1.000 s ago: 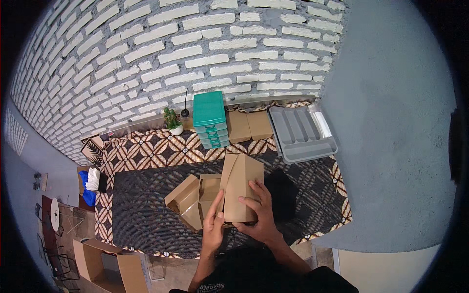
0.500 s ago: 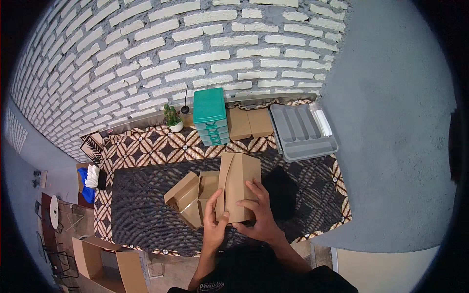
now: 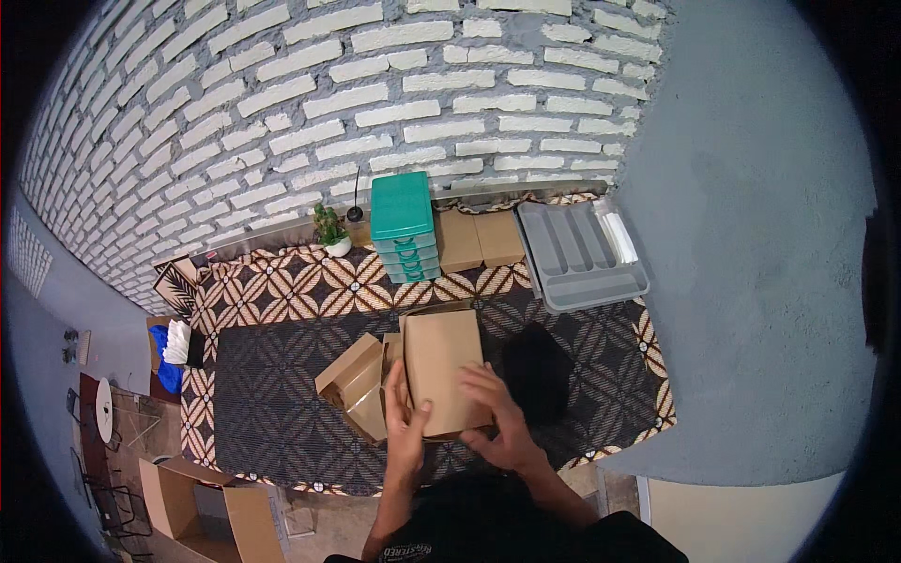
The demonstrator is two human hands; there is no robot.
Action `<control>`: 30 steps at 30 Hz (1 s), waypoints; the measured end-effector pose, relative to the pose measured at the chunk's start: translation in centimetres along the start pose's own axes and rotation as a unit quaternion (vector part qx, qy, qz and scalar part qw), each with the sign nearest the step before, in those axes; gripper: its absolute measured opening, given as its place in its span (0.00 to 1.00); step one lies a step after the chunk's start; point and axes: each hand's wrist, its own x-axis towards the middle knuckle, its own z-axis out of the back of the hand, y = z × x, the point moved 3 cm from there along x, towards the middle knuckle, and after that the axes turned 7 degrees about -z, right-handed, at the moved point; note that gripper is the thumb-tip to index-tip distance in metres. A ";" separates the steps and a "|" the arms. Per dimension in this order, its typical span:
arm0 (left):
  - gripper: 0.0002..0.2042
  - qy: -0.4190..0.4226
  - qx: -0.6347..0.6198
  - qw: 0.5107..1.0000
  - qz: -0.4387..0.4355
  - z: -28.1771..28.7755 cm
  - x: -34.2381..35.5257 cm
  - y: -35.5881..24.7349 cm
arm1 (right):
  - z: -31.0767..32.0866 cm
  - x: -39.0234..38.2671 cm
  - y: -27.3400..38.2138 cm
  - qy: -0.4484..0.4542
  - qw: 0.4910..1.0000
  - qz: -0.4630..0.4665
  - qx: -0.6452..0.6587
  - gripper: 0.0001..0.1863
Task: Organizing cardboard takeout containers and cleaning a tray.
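Currently, head view: brown cardboard box (image 3: pixel 443 361), one, centre of frame, over the desk (image 3: pixel 272 403); shifted slightly left and turned since half a second ago, broad face now up. Left hand (image 3: pixel 405 424), one: grip closed on the box's left side. Right hand (image 3: pixel 507 427), one: fingers blurred, formerly sharp; grip cannot be told. Open carton (image 3: pixel 349 364), one: left of box, unmoved.

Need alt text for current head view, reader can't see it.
A person's left hand grips the left side of a brown cardboard box, the right hand, blurred, at its right side. An open box lies to its left on a dark mat; behind are a teal drawer unit and grey compartment tray.
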 end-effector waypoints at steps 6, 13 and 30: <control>0.31 -0.065 -0.213 0.969 0.103 3.2 -0.6 3.9 | 0.0 -1.4 -2.8 -0.138 0.926 -0.221 0.273 0.17; 0.31 -0.060 -0.224 0.966 0.112 2.5 -0.8 3.5 | -2.1 -2.0 -3.9 0.004 0.791 -0.354 0.499 0.14; 0.41 0.047 -0.162 0.977 0.130 2.1 -1.5 2.0 | 0.3 1.2 -5.5 -0.080 0.756 -0.374 0.531 0.05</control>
